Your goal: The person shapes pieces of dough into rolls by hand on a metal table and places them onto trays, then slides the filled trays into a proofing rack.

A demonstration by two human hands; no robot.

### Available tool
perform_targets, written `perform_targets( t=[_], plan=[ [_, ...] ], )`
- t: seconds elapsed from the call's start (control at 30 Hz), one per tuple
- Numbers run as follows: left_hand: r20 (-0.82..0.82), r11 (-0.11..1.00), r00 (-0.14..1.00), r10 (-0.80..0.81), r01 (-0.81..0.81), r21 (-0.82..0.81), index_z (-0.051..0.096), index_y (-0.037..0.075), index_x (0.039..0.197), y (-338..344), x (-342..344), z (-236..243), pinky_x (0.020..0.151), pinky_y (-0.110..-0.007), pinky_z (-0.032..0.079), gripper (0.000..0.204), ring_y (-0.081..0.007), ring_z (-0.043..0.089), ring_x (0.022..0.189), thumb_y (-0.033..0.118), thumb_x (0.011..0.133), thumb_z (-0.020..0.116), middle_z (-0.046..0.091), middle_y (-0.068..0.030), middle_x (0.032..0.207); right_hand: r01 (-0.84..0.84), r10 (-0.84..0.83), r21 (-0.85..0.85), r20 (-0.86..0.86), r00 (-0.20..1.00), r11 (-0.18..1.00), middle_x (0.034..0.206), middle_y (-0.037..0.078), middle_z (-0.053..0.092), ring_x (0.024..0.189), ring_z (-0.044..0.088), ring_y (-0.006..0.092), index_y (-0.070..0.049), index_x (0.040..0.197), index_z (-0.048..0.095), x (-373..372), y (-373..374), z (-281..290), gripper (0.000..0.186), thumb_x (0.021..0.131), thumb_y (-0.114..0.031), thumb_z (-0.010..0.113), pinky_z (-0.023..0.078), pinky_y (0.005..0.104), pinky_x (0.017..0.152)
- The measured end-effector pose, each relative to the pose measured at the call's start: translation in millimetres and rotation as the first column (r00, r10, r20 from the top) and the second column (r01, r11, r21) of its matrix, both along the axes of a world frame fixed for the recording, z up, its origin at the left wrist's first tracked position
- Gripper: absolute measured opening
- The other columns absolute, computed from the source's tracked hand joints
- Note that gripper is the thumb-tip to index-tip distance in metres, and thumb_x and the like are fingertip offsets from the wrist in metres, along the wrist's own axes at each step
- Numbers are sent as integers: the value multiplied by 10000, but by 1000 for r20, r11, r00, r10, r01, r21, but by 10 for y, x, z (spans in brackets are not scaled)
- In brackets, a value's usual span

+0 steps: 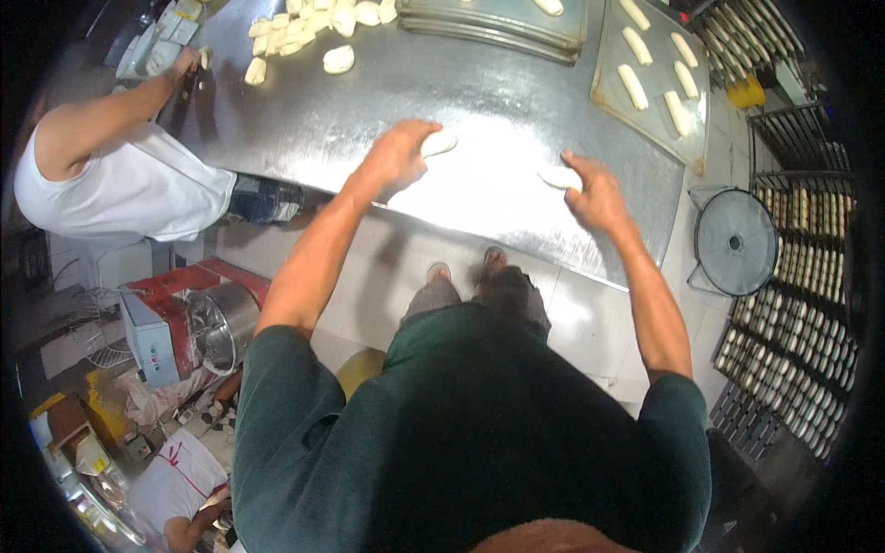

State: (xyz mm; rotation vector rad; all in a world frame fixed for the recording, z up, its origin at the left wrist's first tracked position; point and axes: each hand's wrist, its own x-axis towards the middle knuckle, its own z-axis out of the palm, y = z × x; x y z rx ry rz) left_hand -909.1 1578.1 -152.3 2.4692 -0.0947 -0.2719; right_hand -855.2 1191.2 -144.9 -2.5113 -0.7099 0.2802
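Note:
Over the near part of the metal table (406, 83), my left hand (396, 157) is closed round the side of a pale dough piece (440, 143). To the right, my right hand (597, 192) grips another dough piece (557, 177) between thumb and fingers. Both pieces are short and rounded, at table level, with a bright reflection between them. A heap of cut dough pieces (300, 32) lies at the far left, and one folded dough lump (338, 60) sits apart from it. Several long dough rolls (632, 87) rest in rows on a flat tray (608, 78) at the far right.
Stacked trays (489, 37) stand at the table's far side. A co-worker in a white sleeveless top (129, 184) works at the left end; another person (180, 479) is lower left, near a mixer (221, 318). Right of the table are a round grey object (735, 241) and loaded racks (793, 341).

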Motion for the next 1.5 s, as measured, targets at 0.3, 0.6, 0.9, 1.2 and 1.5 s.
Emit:
perform_targets(
  t=[0.3, 0.6, 0.9, 1.2, 1.5],
  plan=[
    [107, 991, 986, 131, -130, -17, 767, 70, 1222, 54, -157, -32, 833, -417, 561, 373, -292, 690, 846, 139, 881, 634, 693, -138, 905, 305, -285, -66, 212, 935, 950, 1190, 233, 657, 1095, 646, 389, -115, 1461, 602, -140, 79, -47, 642, 905, -385, 776, 494, 505, 967],
    [316, 915, 940, -132, -7, 402, 591, 130, 1430, -497, 439, -161, 1087, -527, 362, 500, -292, 550, 1260, 380, 999, 623, 618, -125, 1291, -8, 114, -230, 449, 886, 973, 1026, 83, 650, 978, 581, 276, -134, 1378, 631, 457, 480, -350, 599, 920, -514, 697, 395, 460, 847],
    [380, 956, 923, -65, -52, 289, 546, 120, 1472, -467, 526, -423, 1246, -599, 134, 742, -340, 319, 1511, 664, 968, 559, 416, -154, 1594, -59, 87, -93, 332, 939, 994, 1184, 151, 617, 1125, 539, 349, -85, 1451, 575, 441, 457, -345, 634, 959, -478, 654, 411, 505, 1008],
    [343, 928, 934, -100, -37, 371, 551, 125, 1483, -496, 331, -647, 1208, -684, 122, 871, -377, 302, 1509, 780, 909, 535, 383, -178, 1615, -25, 89, -169, 381, 920, 985, 1529, 196, 492, 1429, 415, 418, -102, 1494, 540, 265, 372, -483, 686, 973, -540, 628, 316, 536, 1209],
    [399, 911, 917, 7, -171, 376, 577, -11, 1416, -482, 202, -421, 1188, -576, 281, 853, -397, 383, 1451, 692, 933, 579, 430, -211, 1577, 42, 16, -139, 392, 920, 989, 1426, 189, 569, 1347, 512, 376, -89, 1414, 603, 57, 338, -305, 582, 940, -413, 699, 409, 491, 1144]
  ],
)
